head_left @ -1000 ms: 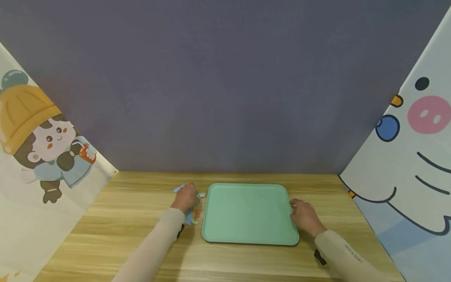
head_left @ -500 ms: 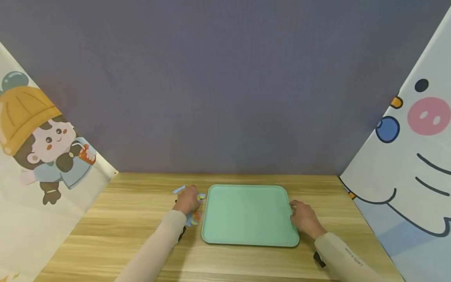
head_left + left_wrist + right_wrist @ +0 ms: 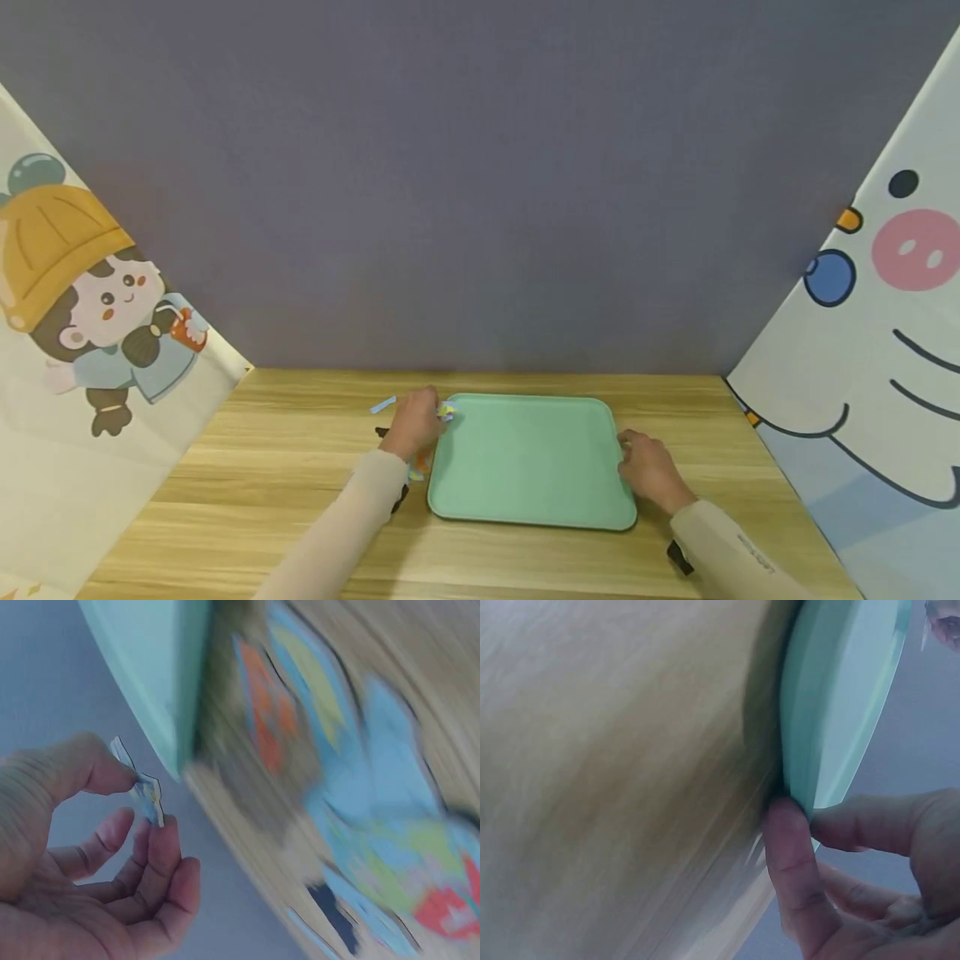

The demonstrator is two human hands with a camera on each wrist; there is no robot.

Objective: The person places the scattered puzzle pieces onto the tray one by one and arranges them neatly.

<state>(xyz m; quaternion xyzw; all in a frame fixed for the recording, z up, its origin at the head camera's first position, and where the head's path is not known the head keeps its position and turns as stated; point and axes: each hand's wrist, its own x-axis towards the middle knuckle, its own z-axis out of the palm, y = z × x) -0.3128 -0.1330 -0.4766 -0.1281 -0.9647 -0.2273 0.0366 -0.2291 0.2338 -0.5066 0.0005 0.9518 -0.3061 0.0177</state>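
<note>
My left hand (image 3: 417,423) is at the far left corner of a mint-green tray (image 3: 534,462). Between thumb and fingers it pinches a small flat printed cutout (image 3: 148,796), blue and yellow with a pale edge; in the head view this cutout (image 3: 447,410) overlaps the tray's rim. Below and beside that hand lie more printed cutouts: blue-green-red ones (image 3: 405,855), an orange one (image 3: 264,705), a dark one (image 3: 382,432) and a pale blue strip (image 3: 383,405). My right hand (image 3: 651,471) grips the tray's right edge (image 3: 799,772), thumb at the rim and a finger against the outer side.
The tray lies flat on a wood-grain table (image 3: 247,492). A grey-purple panel (image 3: 480,183) stands behind the table. White side panels with cartoon prints, a figure in a yellow hat (image 3: 67,250) and a pink snout (image 3: 917,250), flank it.
My left hand has moved right with the pinched cutout, from beside the tray to over its left rim. The right hand stays at the tray's right edge.
</note>
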